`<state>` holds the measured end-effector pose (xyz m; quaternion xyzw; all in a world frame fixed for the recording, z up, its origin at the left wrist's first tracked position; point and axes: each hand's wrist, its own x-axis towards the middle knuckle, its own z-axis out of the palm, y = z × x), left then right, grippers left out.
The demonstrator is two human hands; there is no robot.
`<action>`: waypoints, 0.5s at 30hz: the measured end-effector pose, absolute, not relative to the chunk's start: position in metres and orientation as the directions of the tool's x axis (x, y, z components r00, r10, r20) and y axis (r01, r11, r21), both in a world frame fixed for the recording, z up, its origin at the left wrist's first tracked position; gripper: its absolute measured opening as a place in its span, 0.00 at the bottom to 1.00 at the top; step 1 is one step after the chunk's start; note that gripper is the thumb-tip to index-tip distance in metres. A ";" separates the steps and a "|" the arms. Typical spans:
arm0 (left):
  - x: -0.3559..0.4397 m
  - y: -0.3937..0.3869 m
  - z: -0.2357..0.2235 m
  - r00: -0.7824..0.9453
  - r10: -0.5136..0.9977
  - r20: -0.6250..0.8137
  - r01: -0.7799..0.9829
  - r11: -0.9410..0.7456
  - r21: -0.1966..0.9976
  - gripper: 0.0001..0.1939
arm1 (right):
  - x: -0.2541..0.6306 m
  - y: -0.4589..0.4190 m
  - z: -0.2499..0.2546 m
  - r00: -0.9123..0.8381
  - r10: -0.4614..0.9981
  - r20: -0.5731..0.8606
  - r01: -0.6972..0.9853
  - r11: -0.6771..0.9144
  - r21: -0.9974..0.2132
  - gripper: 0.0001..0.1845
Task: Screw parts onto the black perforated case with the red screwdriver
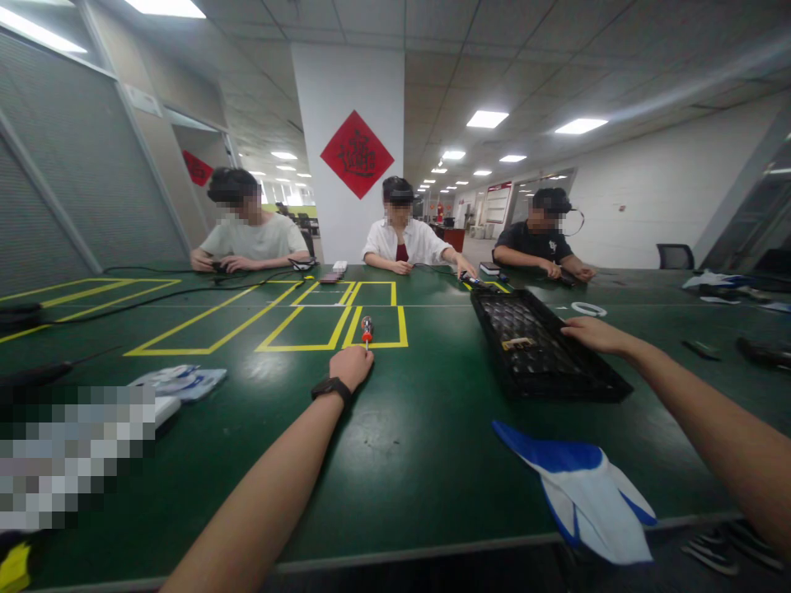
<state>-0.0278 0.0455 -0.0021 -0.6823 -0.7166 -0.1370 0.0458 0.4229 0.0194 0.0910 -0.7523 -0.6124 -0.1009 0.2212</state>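
My left hand (351, 366) is fisted around the screwdriver (367, 329), which stands near-upright and pokes away from me over the yellow tape box (376, 326), while my right hand (594, 333) rests flat and unclenched on the black tray (544, 352) further right.

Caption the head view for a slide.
Left hand grips a red-handled screwdriver while right hand rests on a black tray.
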 end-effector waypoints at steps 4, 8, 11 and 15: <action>-0.028 0.045 -0.001 -0.045 0.968 0.245 0.993 0.017 0.116 0.23 | 0.350 0.045 0.085 -0.076 0.975 0.211 0.981 0.111 -0.157 0.14; -0.032 0.047 -0.001 -0.045 0.969 0.242 0.990 0.011 0.142 0.24 | 0.274 0.066 0.059 -0.195 0.974 0.113 0.969 0.208 -0.129 0.17; -0.036 0.050 -0.002 -0.066 0.969 0.239 0.981 0.020 0.192 0.25 | 0.237 0.076 0.043 -0.229 0.970 0.086 0.963 0.239 -0.123 0.18; -0.039 0.054 -0.003 -0.085 0.969 0.230 0.968 0.025 0.252 0.25 | 0.222 0.082 0.030 -0.220 0.972 0.087 0.965 0.230 -0.129 0.19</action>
